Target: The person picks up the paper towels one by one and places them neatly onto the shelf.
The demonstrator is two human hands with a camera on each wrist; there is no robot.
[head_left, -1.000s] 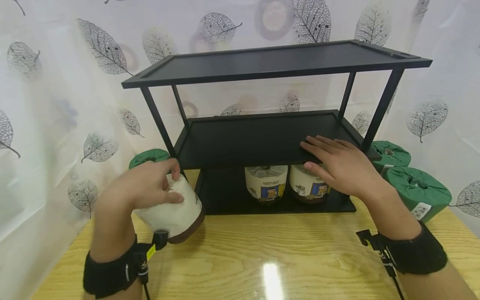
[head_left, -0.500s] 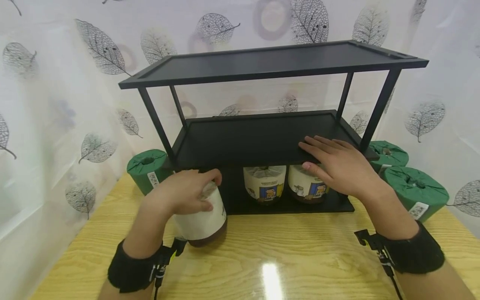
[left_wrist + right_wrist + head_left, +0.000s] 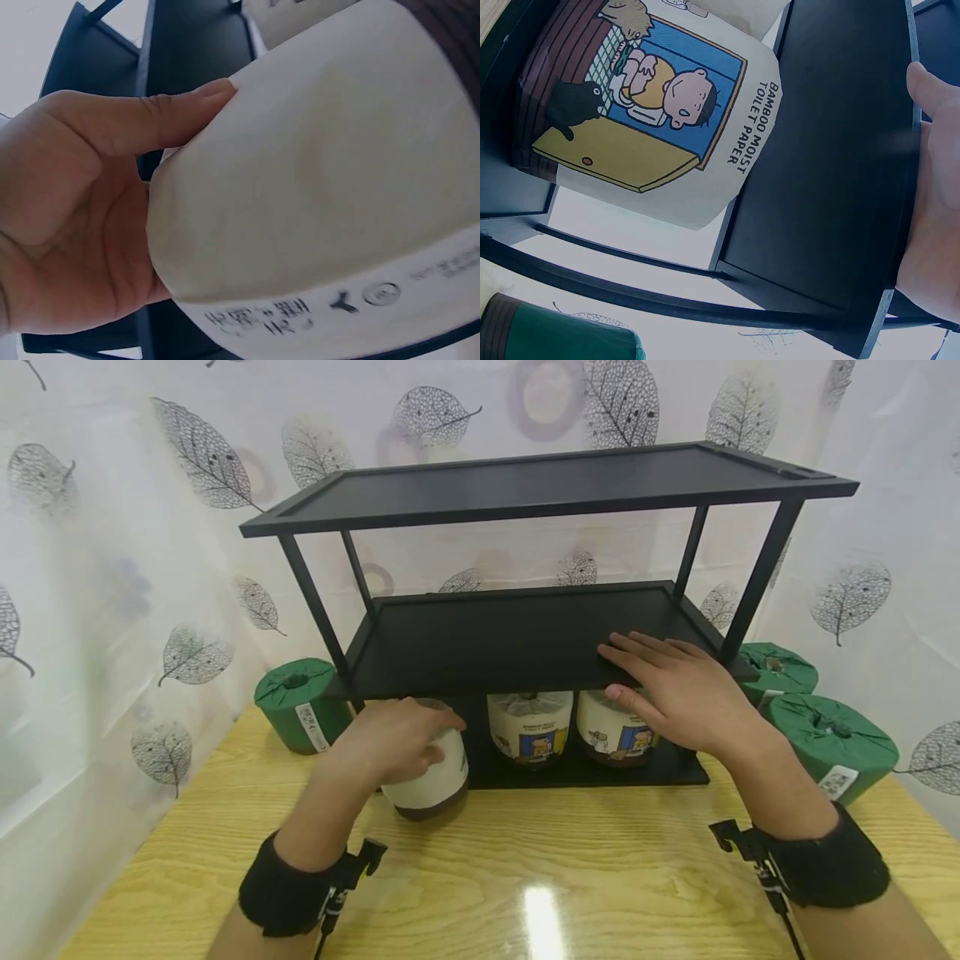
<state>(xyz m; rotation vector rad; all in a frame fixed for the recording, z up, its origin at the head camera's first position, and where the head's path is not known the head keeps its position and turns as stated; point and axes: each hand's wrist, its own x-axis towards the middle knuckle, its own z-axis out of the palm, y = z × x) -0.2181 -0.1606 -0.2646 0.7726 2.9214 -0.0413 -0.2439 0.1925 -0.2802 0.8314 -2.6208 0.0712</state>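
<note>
My left hand [image 3: 393, 739] grips the paper roll [image 3: 435, 783] near its top, at the front left of the low shelf [image 3: 577, 778]. It looks light and squashy, so gentle holding around the sides should do. My right hand [image 3: 678, 697] rests flat on the middle shelf [image 3: 487, 635].

The head view is bright and evenly lit, with a white streak of glare on the wooden tabletop [image 3: 622, 868] and deep shade beneath the black rack's middle shelf [image 3: 517, 635]. The left wrist view is dimmer and greyish, print on the cream toilet roll [image 3: 315, 165] smeared. The right wrist view looks bluish; the leaf-print curtain [image 3: 705, 341] washes out, and a black bar [image 3: 652, 298] bows.
</note>
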